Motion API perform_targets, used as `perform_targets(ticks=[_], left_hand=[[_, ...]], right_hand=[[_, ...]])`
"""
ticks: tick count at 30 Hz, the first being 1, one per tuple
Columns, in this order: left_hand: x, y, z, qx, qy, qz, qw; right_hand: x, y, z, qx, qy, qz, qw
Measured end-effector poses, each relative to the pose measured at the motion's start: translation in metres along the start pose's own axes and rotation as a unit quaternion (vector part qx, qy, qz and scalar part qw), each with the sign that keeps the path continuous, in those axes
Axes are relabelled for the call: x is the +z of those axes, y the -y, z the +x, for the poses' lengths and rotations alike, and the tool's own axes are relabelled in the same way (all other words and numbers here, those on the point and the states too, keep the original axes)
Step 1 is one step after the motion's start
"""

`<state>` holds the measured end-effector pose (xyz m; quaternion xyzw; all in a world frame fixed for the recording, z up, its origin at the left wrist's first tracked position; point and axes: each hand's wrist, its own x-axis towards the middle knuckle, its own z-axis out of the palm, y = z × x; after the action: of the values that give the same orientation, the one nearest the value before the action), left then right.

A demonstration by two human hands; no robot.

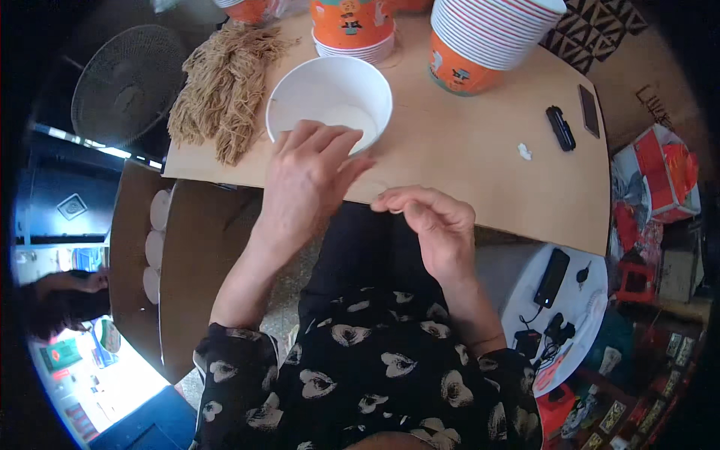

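1. I have a pale wood-toned surface [480, 165] ahead of me, its near edge running just in front of the person's lap. Upper left on it lies a heap of tangled brown strands [225, 82].
2. At the back I see an orange printed tub [352, 26] and, farther right, a tall leaning stack of white-rimmed tubs [487, 37]. Toward the right end lie a small white scrap [524, 151], a black oblong gadget [561, 128] and a flat dark slab [589, 111].
3. Around the room I pick out a round mesh fan [129, 86] at left, an open cardboard box [202, 270] below it, a round white top [562, 300] carrying black devices and cables at right, and a red stool [636, 281] beyond.
4. The white bowl [322, 79] stands on the surface, mouth toward me, just right of the brown heap and beyond the left hand.
5. My view has the left hand [311, 161] raised at the bowl's near rim, back of the hand up, fingers bent to the right. A modest gap shows between thumb and fingers; I cannot tell whether they touch the rim.
6. The right hand [435, 217] is by the surface's near edge, apart from the left, fingers curled leftward with the thumb close beneath. I cannot tell whether they pinch anything.
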<state>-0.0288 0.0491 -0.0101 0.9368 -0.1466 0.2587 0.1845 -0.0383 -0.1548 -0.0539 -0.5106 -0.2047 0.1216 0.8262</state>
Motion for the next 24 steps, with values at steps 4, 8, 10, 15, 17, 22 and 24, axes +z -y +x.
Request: perform_targets(ticks=[4,8,10,15,17,22,24], left_hand=[[0.0,0.024,-0.008,0.001,0.027,0.003,1.0],[-0.018,0.048,-0.01,-0.032,0.101,-0.028,0.994],[-0.023,0.043,-0.007,-0.036,0.097,-0.03,0.994],[-0.034,0.013,-0.004,-0.028,0.106,-0.147,0.983],[-0.03,0.008,-0.008,-0.04,0.114,-0.155,0.98],[-0.024,0.02,-0.009,-0.114,0.215,-0.401,0.883],[-0.024,0.027,-0.012,-0.111,0.221,-0.441,0.863]], right_hand=[[-0.01,-0.002,-0.007,0.031,0.054,0.012,0.998],[-0.008,0.0,0.002,0.123,0.037,0.065,0.99],[-0.005,-0.01,0.013,0.133,0.015,0.057,0.989],[0.004,-0.033,0.031,0.105,0.036,0.018,0.994],[0.004,-0.032,0.034,0.125,0.063,0.046,0.989],[0.003,-0.032,0.039,0.167,0.111,0.083,0.976],[0.003,-0.034,0.039,0.189,0.135,0.109,0.966]])
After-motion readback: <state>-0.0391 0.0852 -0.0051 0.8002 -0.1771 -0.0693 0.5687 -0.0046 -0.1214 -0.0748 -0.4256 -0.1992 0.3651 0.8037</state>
